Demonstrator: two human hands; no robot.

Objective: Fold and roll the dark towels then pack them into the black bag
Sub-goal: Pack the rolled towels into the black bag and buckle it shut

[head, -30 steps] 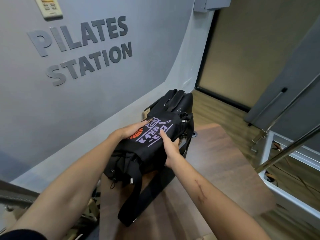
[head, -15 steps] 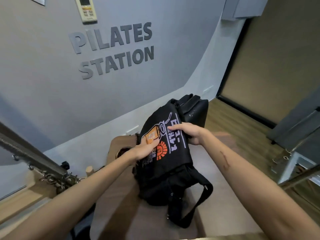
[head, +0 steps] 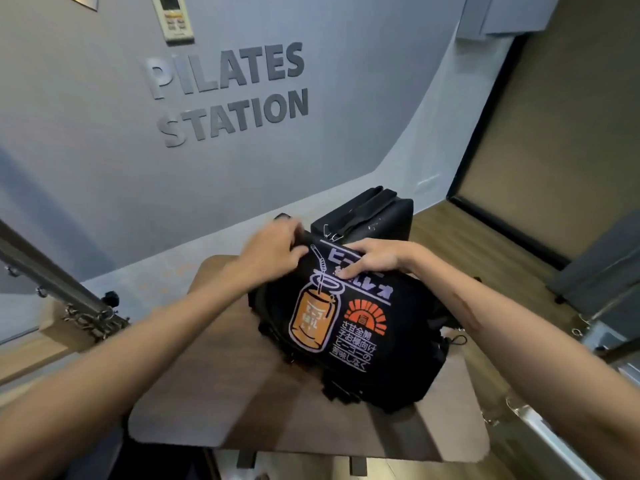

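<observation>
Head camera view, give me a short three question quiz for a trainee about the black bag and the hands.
1. True or false: both hands are on the black bag.
2. Which hand lies on the printed white lettering? A) left hand B) right hand
3. Fill in: the bag rests on a brown ____.

Key: 1 true; 2 B; 3 table. The left hand's fingers curl over the bag's top edge, and the right hand's fingers press flat on the print. No towel is visible.

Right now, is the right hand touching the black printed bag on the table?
Touching. The head view shows the right hand lying on the upper part of the black bag, its fingers pressed flat onto the printed panel.
</observation>
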